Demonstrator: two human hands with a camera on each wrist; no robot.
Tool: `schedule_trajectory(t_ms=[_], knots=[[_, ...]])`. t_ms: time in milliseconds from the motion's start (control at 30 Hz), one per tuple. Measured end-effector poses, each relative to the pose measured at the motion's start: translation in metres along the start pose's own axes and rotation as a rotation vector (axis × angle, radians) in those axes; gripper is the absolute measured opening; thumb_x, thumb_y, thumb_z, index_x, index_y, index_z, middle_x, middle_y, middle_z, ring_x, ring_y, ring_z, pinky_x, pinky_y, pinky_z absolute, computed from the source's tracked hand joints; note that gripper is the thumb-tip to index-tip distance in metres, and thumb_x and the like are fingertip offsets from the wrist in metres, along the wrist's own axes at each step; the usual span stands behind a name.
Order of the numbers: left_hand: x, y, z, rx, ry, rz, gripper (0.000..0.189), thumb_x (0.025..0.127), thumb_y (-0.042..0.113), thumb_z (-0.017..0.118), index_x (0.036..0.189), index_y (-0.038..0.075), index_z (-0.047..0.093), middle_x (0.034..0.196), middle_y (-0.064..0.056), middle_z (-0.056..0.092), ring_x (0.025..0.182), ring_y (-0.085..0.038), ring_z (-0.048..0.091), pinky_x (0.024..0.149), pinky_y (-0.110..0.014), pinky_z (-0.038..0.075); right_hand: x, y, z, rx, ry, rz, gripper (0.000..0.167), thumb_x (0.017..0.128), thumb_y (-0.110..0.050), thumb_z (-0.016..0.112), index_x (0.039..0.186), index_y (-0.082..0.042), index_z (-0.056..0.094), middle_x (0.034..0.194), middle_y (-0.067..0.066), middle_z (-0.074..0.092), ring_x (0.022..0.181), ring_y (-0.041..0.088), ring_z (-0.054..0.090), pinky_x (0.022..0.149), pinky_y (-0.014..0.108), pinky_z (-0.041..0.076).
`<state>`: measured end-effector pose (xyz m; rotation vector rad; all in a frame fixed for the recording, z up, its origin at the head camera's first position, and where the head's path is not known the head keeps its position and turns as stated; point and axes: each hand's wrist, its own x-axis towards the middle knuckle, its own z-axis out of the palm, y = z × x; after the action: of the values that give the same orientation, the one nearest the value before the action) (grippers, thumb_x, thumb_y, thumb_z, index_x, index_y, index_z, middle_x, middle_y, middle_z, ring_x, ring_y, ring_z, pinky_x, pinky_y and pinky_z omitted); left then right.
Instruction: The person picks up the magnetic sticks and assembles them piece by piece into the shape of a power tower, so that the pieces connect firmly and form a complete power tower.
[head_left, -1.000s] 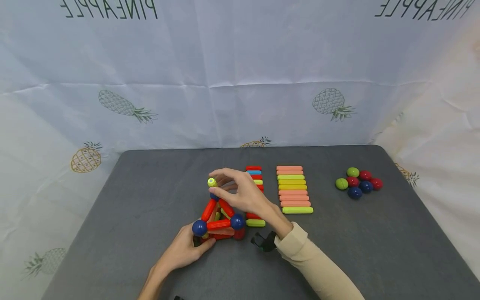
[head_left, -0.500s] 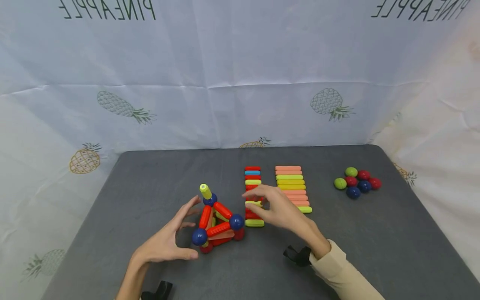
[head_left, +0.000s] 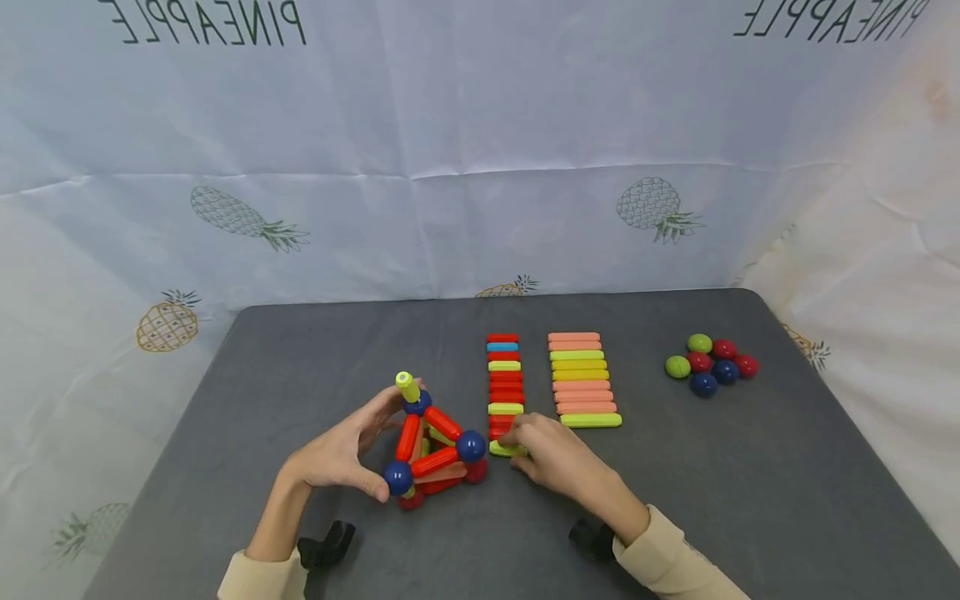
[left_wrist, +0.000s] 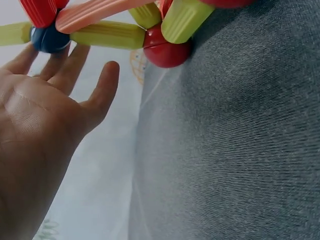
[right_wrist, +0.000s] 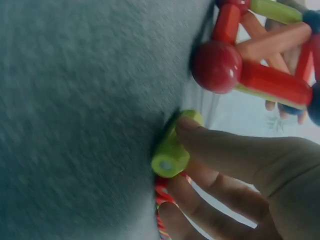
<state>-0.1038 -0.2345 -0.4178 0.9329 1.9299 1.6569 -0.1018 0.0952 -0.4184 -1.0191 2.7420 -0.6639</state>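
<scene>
The ball-and-stick frame (head_left: 435, 461) has red rods and blue balls (head_left: 470, 446) forming its upper triangle, with a yellow-green rod (head_left: 408, 387) standing up from the far ball. My left hand (head_left: 337, 454) holds the frame from the left, thumb beside the near blue ball and fingers reaching behind the far one. The left wrist view has those fingers against a blue ball (left_wrist: 50, 40). My right hand (head_left: 555, 454) pinches a yellow-green rod (right_wrist: 172, 155) at the near end of the left rod column. Its fingers partly cover that column in the head view.
The left column of rods (head_left: 506, 377) is mostly red, with yellow-green and one blue. Right of it lies a second column (head_left: 582, 385) of pink, yellow and yellow-green rods. Several loose balls (head_left: 725, 372) cluster farther right on the dark table (head_left: 750, 483).
My right hand has left the top rod on the frame, moved right and down, and taken hold of a rod in the column. My left hand has loosened, then closed round the frame higher up.
</scene>
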Motion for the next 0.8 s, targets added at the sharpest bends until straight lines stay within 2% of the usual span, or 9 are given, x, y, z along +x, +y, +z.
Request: schedule_trajectory(t_ms=[100, 167, 267, 367, 467, 567, 667, 800], knots=[[-0.001, 0.002, 0.002, 0.020, 0.002, -0.010, 0.110, 0.081, 0.039, 0.086, 0.163, 0.016, 0.017, 0.167, -0.018, 0.018, 0.148, -0.004, 0.033, 0.118, -0.024, 0.034, 0.000, -0.002, 0.005, -0.010, -0.010, 0.006, 0.026, 0.082, -0.003, 0.084, 0.107, -0.004, 0.079, 0.095, 0.003, 0.072, 0.084, 0.014, 0.065, 0.074, 0.025, 0.057], [-0.002, 0.003, 0.004, 0.042, 0.024, -0.028, 0.104, 0.081, 0.042, 0.086, 0.161, 0.018, 0.023, 0.160, -0.021, 0.022, 0.143, -0.005, 0.038, 0.116, -0.026, 0.036, 0.000, -0.003, 0.007, -0.002, -0.019, 0.018, 0.026, 0.082, -0.003, 0.084, 0.107, -0.005, 0.079, 0.095, 0.003, 0.073, 0.084, 0.014, 0.064, 0.075, 0.025, 0.057], [-0.005, 0.004, 0.008, 0.092, 0.085, -0.036, 0.092, 0.081, 0.039, 0.087, 0.153, 0.017, 0.035, 0.149, -0.022, 0.031, 0.136, -0.008, 0.045, 0.113, -0.026, 0.040, -0.002, -0.004, 0.008, 0.008, -0.032, 0.034, 0.028, 0.083, -0.004, 0.083, 0.110, -0.006, 0.077, 0.100, 0.004, 0.075, 0.088, 0.016, 0.066, 0.078, 0.029, 0.058], [-0.009, 0.005, 0.013, 0.161, 0.177, -0.034, 0.080, 0.079, 0.031, 0.089, 0.144, 0.017, 0.044, 0.144, -0.022, 0.042, 0.131, -0.012, 0.051, 0.109, -0.023, 0.042, -0.003, -0.004, 0.007, 0.025, -0.017, 0.035, 0.030, 0.086, -0.005, 0.080, 0.116, -0.006, 0.075, 0.105, 0.004, 0.075, 0.092, 0.018, 0.067, 0.082, 0.032, 0.059], [-0.012, 0.005, 0.018, 0.245, 0.273, -0.027, 0.071, 0.075, 0.019, 0.092, 0.133, 0.016, 0.052, 0.135, -0.016, 0.056, 0.123, -0.013, 0.056, 0.104, -0.025, 0.046, -0.003, -0.004, 0.003, 0.101, 0.081, 0.019, 0.030, 0.088, -0.005, 0.079, 0.117, -0.006, 0.074, 0.105, 0.004, 0.074, 0.091, 0.015, 0.066, 0.082, 0.032, 0.059], [-0.016, 0.006, 0.025, 0.329, 0.358, -0.047, 0.067, 0.071, 0.011, 0.094, 0.125, 0.016, 0.055, 0.120, -0.005, 0.063, 0.111, -0.009, 0.059, 0.097, -0.027, 0.050, -0.001, -0.006, -0.004, 0.252, 0.230, 0.024, 0.031, 0.087, -0.004, 0.079, 0.117, -0.007, 0.073, 0.104, 0.003, 0.074, 0.089, 0.014, 0.065, 0.081, 0.033, 0.059], [-0.019, 0.008, 0.034, 0.403, 0.438, -0.076, 0.069, 0.068, 0.013, 0.095, 0.126, 0.014, 0.059, 0.115, 0.000, 0.065, 0.104, -0.007, 0.060, 0.094, -0.027, 0.051, 0.003, -0.014, -0.015, 0.427, 0.346, 0.030, 0.033, 0.086, -0.005, 0.080, 0.118, -0.007, 0.070, 0.103, 0.004, 0.074, 0.089, 0.014, 0.068, 0.083, 0.035, 0.061], [-0.018, 0.010, 0.045, 0.467, 0.551, -0.094, 0.068, 0.066, 0.018, 0.097, 0.127, 0.015, 0.067, 0.113, 0.004, 0.067, 0.099, -0.005, 0.063, 0.089, -0.026, 0.053, 0.012, -0.027, -0.026, 0.609, 0.418, 0.010, 0.034, 0.087, -0.006, 0.080, 0.119, -0.008, 0.067, 0.107, 0.006, 0.075, 0.097, 0.017, 0.073, 0.091, 0.041, 0.060]])
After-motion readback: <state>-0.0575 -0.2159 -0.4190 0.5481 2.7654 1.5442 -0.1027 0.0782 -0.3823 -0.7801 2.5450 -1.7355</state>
